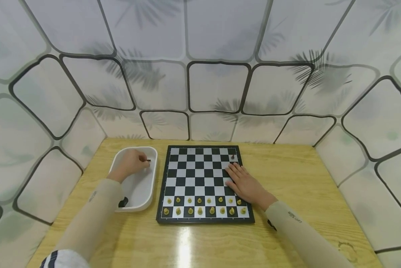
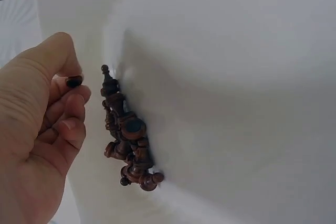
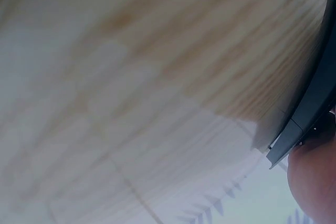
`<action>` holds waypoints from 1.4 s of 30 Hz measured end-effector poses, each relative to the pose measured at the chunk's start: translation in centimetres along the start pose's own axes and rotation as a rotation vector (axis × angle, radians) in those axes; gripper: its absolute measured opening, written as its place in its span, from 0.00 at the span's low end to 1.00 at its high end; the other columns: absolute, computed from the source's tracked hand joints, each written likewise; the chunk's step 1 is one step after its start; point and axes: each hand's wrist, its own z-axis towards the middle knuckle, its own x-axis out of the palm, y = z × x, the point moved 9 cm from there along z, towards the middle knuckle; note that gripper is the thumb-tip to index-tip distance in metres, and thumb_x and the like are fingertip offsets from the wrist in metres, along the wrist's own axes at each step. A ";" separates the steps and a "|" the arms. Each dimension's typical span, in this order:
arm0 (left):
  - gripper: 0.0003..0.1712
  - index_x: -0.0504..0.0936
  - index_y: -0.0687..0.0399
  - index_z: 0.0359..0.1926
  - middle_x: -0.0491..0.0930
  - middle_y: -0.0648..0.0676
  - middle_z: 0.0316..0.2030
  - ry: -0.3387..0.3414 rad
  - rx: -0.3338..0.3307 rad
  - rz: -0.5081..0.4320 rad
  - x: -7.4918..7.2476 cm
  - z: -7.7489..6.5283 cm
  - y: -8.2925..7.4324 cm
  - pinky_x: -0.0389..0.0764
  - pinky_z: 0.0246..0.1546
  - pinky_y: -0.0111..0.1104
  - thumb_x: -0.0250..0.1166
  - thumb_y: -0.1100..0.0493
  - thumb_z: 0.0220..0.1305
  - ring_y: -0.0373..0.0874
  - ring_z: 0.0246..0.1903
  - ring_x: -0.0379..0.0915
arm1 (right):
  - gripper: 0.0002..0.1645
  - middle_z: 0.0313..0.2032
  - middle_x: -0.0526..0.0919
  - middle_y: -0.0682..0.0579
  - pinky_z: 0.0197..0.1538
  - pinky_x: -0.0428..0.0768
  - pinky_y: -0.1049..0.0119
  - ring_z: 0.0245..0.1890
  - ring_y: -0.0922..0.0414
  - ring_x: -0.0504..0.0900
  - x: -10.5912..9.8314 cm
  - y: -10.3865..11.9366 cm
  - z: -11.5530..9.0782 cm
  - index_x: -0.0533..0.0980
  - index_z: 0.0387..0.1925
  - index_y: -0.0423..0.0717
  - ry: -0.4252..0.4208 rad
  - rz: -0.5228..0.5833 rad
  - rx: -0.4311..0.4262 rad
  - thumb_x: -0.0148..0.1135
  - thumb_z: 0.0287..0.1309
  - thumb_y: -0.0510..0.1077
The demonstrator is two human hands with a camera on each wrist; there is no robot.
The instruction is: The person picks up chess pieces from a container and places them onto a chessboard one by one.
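Over the white tub [image 1: 155,173], my left hand [image 1: 133,163] pinches a dark chess piece [image 2: 74,81] between thumb and fingers; most of the piece is hidden by them. A pile of brown chess pieces [image 2: 128,129] lies along the tub's inner wall in the left wrist view. My right hand [image 1: 246,183] rests with straight fingers on the right edge of the chessboard [image 1: 194,173]. One brown chess piece [image 1: 233,157] stands in the board's far right corner area, beyond those fingertips. Yellow chess pieces [image 1: 199,201] fill the two nearest rows.
The tub stands left of the board with a narrow gap between them. Both sit on a wooden table [image 1: 294,175], backed and flanked by patterned walls [image 1: 217,89]. A dark object [image 1: 123,202] shows in the tub's near left corner.
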 end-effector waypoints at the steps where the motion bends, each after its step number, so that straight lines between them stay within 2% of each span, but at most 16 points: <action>1: 0.15 0.89 0.59 0.43 0.89 0.56 0.35 -0.011 -0.012 -0.019 -0.3 -0.1 0.1 0.81 0.29 0.34 0.70 0.53 0.64 0.42 0.26 0.79 | 0.39 0.81 0.59 0.38 0.83 0.54 0.43 0.83 0.39 0.53 0.0 -0.1 0.0 0.59 0.81 0.39 0.002 -0.004 0.003 0.44 0.83 0.59; 3: 0.16 0.89 0.60 0.46 0.89 0.58 0.38 -0.038 -0.031 -0.051 -0.8 -0.3 0.2 0.83 0.29 0.34 0.70 0.53 0.65 0.42 0.27 0.81 | 0.39 0.81 0.58 0.38 0.83 0.54 0.43 0.83 0.39 0.53 0.1 -0.1 0.1 0.59 0.81 0.40 0.007 -0.007 0.004 0.44 0.83 0.59; 7: 0.16 0.88 0.61 0.48 0.90 0.60 0.42 -0.105 -0.034 -0.109 -2.0 -0.7 -0.1 0.85 0.36 0.40 0.70 0.54 0.67 0.46 0.33 0.84 | 0.39 0.81 0.58 0.38 0.83 0.54 0.43 0.83 0.39 0.52 0.0 0.0 0.1 0.59 0.81 0.40 0.012 -0.004 -0.001 0.44 0.83 0.59; 10: 0.15 0.88 0.60 0.48 0.90 0.60 0.43 -0.147 -0.022 -0.140 -2.8 -0.7 -0.6 0.85 0.42 0.44 0.69 0.54 0.68 0.49 0.38 0.84 | 0.39 0.81 0.59 0.37 0.83 0.54 0.43 0.83 0.39 0.53 -0.1 0.1 0.1 0.59 0.81 0.39 0.007 -0.004 -0.003 0.44 0.83 0.59; 15: 0.15 0.88 0.58 0.49 0.89 0.60 0.44 -0.179 -0.023 -0.194 -3.5 -0.6 -1.9 0.85 0.43 0.45 0.66 0.53 0.68 0.51 0.39 0.84 | 0.39 0.81 0.59 0.37 0.83 0.54 0.43 0.83 0.39 0.53 -0.2 0.1 0.1 0.59 0.81 0.38 0.000 -0.001 -0.002 0.44 0.83 0.59; 22: 0.14 0.89 0.64 0.48 0.90 0.64 0.42 -0.254 0.092 -0.287 -4.3 -0.1 -5.0 0.86 0.43 0.45 0.66 0.60 0.67 0.57 0.41 0.86 | 0.39 0.81 0.58 0.36 0.83 0.54 0.42 0.83 0.38 0.53 -0.3 0.2 0.0 0.58 0.81 0.38 0.006 0.012 -0.007 0.45 0.83 0.58; 27: 0.13 0.89 0.64 0.49 0.89 0.64 0.43 -0.264 0.140 -0.310 -4.1 0.5 -6.7 0.85 0.43 0.46 0.70 0.59 0.70 0.57 0.42 0.85 | 0.39 0.81 0.59 0.36 0.82 0.56 0.41 0.83 0.37 0.53 -0.4 0.3 -0.1 0.58 0.81 0.37 0.004 0.019 -0.014 0.45 0.83 0.57; 36: 0.12 0.90 0.61 0.49 0.89 0.63 0.43 -0.243 0.140 -0.321 -3.6 1.4 -8.9 0.84 0.43 0.46 0.71 0.59 0.69 0.56 0.41 0.84 | 0.40 0.81 0.58 0.37 0.83 0.55 0.42 0.83 0.38 0.53 -0.3 0.3 -0.1 0.58 0.81 0.38 0.010 0.019 -0.010 0.45 0.83 0.59; 42: 0.12 0.90 0.59 0.48 0.90 0.61 0.42 -0.219 0.144 -0.348 -2.7 2.3 -9.9 0.85 0.41 0.46 0.70 0.58 0.69 0.54 0.41 0.84 | 0.40 0.81 0.57 0.37 0.83 0.54 0.42 0.83 0.38 0.52 -0.2 0.2 -0.1 0.57 0.81 0.38 0.011 0.026 -0.010 0.45 0.83 0.59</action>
